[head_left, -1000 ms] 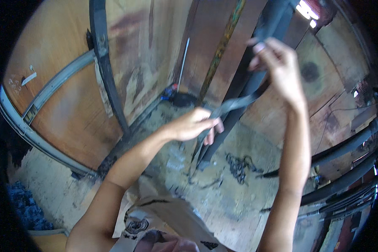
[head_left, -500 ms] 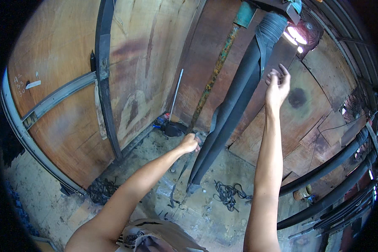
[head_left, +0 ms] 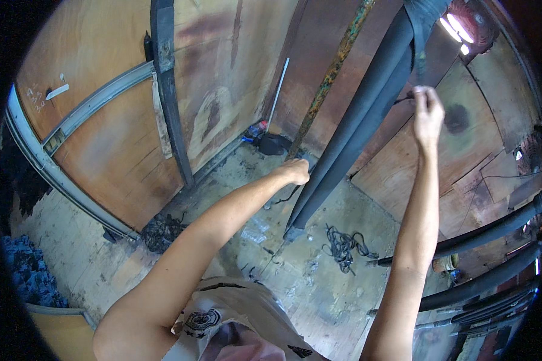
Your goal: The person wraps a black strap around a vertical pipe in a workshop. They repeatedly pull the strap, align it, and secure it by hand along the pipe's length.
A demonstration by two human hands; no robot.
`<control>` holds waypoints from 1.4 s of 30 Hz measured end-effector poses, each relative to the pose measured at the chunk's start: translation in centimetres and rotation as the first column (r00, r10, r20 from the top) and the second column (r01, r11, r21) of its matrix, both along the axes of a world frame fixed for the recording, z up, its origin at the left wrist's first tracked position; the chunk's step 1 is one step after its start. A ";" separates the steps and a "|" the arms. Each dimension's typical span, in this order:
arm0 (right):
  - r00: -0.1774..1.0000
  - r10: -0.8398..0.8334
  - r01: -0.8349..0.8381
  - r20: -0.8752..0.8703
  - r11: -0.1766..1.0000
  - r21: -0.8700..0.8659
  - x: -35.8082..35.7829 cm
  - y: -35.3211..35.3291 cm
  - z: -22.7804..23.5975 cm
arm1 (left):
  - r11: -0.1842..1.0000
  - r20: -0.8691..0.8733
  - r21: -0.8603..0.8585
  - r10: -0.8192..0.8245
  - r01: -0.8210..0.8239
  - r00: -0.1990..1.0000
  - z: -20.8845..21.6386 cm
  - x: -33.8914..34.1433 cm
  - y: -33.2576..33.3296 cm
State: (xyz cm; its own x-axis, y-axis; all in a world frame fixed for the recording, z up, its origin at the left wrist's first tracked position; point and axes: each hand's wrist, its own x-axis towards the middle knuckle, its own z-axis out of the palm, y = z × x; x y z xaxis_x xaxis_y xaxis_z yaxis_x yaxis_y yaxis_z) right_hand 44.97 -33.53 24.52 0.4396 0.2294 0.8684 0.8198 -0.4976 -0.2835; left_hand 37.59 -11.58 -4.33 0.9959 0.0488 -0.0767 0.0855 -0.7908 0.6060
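My left hand (head_left: pixel 295 171) rests low against the long black foam tube (head_left: pixel 355 132), its grip hidden from view. Higher, my right hand (head_left: pixel 427 111) pinches a thin dark strip beside it. The tube seems light and soft, so I hold gently around its body.

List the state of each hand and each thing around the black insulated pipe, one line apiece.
Left hand: closed, against the lower part of the pipe.
Right hand: raised, fingers pinched on a thin dark strip beside the pipe.
Black insulated pipe: upright, leaning, lower end at the floor.
Rusty rod: upright behind the pipe, corroded.
Black cord: lying in a loose tangle on the floor.
White stick: leaning against the wooden wall.
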 end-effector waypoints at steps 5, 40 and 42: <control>0.777 0.622 -0.500 -0.100 0.706 0.501 -5.3 0.2 3.9 | 1.000 0.232 -0.028 0.017 -0.011 0.973 6.7 -4.6 -1.6; 0.566 0.579 -0.172 -0.587 0.779 0.603 3.1 3.4 -4.1 | 0.973 0.248 -0.231 0.073 -0.015 0.966 -1.1 4.4 -0.8; 0.570 0.513 -0.216 -0.642 0.847 0.485 3.6 3.7 -4.0 | 0.971 0.392 -0.239 0.092 0.005 0.915 1.0 4.9 -1.0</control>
State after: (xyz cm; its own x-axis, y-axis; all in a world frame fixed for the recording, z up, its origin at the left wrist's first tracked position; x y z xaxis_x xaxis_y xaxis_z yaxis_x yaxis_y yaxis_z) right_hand 48.57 -29.87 20.53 0.8896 0.3002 0.3443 0.3496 0.0377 -0.9361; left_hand 42.46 -12.58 -3.29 0.9425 0.1224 0.3109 -0.1696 -0.6265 0.7607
